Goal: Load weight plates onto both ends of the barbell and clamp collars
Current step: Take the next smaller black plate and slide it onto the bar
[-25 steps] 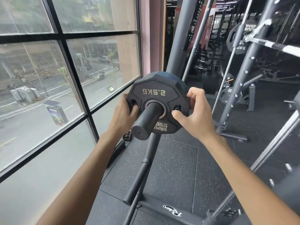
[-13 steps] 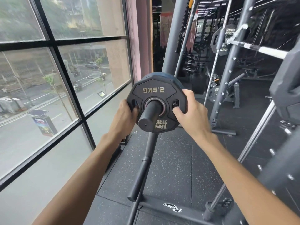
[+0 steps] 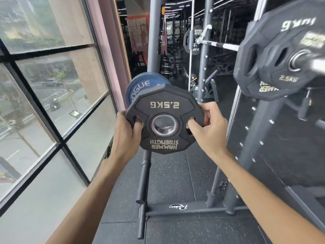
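A black 2.5 kg plate [image 3: 164, 103] is held upright in front of me, its lettering upside down. My left hand [image 3: 125, 136] grips its left edge, thumb in the left cut-out. My right hand [image 3: 209, 129] grips its right edge, thumb in the right cut-out. Through its centre hole the end of a storage peg [image 3: 162, 129] shows; the plate is off the peg. Behind it a blue plate [image 3: 139, 85] stays on the peg. At the upper right the barbell sleeve [image 3: 316, 62] carries a 10 kg plate [image 3: 249, 50] and a 2.5 kg plate [image 3: 281, 81].
A tall window [image 3: 52, 85] runs along the left. Lower storage pegs [image 3: 143, 182] and the rack's base bar [image 3: 184, 208] lie below the plate. Rack uprights [image 3: 204, 67] stand to the right, on a black rubber floor [image 3: 168, 173].
Both hands have pulled the 2.5 kg plate off the storage peg toward me, uncovering the blue plate behind. The view has swung right, bringing the loaded barbell end into sight.
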